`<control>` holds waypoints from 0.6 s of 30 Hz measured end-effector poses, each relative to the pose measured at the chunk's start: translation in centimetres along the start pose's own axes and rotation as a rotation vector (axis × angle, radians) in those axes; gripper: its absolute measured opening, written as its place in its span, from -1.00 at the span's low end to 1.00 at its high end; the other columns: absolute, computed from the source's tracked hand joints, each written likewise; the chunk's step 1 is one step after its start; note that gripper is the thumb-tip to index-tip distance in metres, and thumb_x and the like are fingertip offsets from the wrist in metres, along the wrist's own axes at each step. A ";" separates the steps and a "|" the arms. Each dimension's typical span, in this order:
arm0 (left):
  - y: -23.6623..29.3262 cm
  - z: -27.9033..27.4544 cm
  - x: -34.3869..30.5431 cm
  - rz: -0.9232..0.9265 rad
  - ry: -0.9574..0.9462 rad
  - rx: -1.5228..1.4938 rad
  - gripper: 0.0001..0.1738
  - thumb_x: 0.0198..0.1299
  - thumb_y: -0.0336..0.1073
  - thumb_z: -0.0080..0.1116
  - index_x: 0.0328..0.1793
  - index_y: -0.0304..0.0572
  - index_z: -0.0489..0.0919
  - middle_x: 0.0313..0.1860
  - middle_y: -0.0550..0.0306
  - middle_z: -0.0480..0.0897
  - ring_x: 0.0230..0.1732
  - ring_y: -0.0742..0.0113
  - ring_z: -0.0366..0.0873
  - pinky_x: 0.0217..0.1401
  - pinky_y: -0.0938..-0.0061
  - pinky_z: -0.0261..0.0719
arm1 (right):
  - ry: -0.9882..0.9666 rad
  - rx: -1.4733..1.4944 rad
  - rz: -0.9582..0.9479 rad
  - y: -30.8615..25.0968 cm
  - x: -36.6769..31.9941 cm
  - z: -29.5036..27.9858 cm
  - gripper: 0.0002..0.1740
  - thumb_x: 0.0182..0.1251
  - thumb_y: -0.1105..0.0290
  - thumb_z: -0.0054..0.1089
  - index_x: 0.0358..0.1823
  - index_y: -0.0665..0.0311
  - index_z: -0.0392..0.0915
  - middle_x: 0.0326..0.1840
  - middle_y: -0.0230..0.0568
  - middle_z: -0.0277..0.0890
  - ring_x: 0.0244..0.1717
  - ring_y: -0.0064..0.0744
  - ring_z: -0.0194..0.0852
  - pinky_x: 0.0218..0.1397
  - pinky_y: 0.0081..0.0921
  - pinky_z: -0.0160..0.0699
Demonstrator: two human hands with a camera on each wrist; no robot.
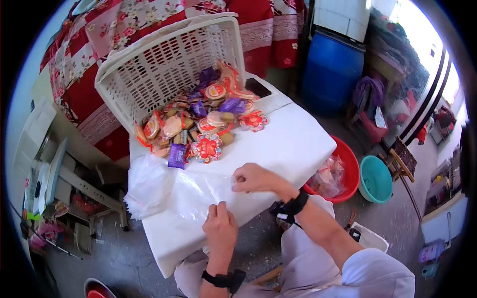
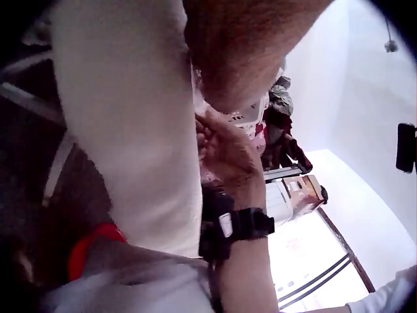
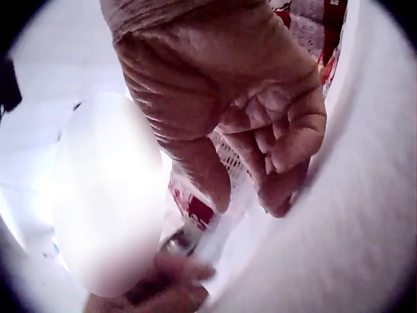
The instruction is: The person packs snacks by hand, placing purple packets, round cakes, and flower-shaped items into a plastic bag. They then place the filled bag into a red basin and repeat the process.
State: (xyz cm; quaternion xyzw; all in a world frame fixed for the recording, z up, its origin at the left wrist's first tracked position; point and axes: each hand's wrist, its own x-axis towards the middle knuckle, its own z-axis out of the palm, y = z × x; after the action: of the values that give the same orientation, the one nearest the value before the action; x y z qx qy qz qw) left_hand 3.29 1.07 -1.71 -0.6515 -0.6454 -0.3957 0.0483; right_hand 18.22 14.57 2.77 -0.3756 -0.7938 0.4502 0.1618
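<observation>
Head view: one clear bag (image 1: pixel 191 194) lies on the table (image 1: pixel 293 139), just beyond the left hand (image 1: pixel 220 231), which seems to pinch its near edge, though fingertips are hard to make out; the right hand (image 1: pixel 258 179), thumb and fingers apart, is just beside it. Beyond: two flower-shaped packets (image 1: pixel 206 148), one basket (image 1: pixel 149 74), one blue barrel (image 1: pixel 330 72).

Glossy, clear plastic bag (image 1: pixel 191 196)
</observation>
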 end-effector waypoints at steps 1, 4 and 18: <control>-0.1 0.2 -0.1 -0.010 -0.036 -0.011 -0.77 0.01 -0.52 0.13 -0.16 -0.19 0.52 -0.37 0.00 0.48 -0.43 -0.04 0.56 -0.47 0.14 0.50 | 0.024 0.126 0.067 -0.3 -0.3 -1.2 -0.67 0.13 0.31 0.29 -0.20 0.46 0.62 -0.56 -0.29 0.51 -0.49 -0.62 0.49 -0.44 -0.57 0.50; -0.1 0.1 0.0 -0.032 -0.052 -0.018 -0.83 0.05 -0.46 0.14 -0.18 -0.16 0.52 -0.36 0.01 0.50 -0.41 -0.03 0.57 -0.46 0.13 0.51 | 0.281 -0.031 -0.018 -0.1 1.6 -3.3 -0.58 0.13 0.30 0.29 -0.04 0.45 0.60 -0.53 -0.23 0.54 -0.47 -0.55 0.51 -0.38 -0.55 0.52; -0.1 0.0 0.3 -0.059 -0.089 -0.003 -0.89 0.11 -0.32 0.20 -0.24 -0.12 0.59 -0.39 0.02 0.55 -0.44 -0.05 0.58 -0.44 0.13 0.50 | 0.507 -0.656 0.195 -2.9 12.4 0.2 -0.35 -0.10 0.15 0.38 0.02 0.38 0.45 -0.01 0.13 0.50 -0.01 0.04 0.56 0.02 -0.17 0.56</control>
State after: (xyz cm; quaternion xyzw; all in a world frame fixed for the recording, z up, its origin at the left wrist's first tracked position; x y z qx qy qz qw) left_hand 3.18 1.30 -1.55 -0.6491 -0.6654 -0.3686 0.0068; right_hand 8.58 22.75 4.13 -0.5795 -0.7907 0.0803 0.1804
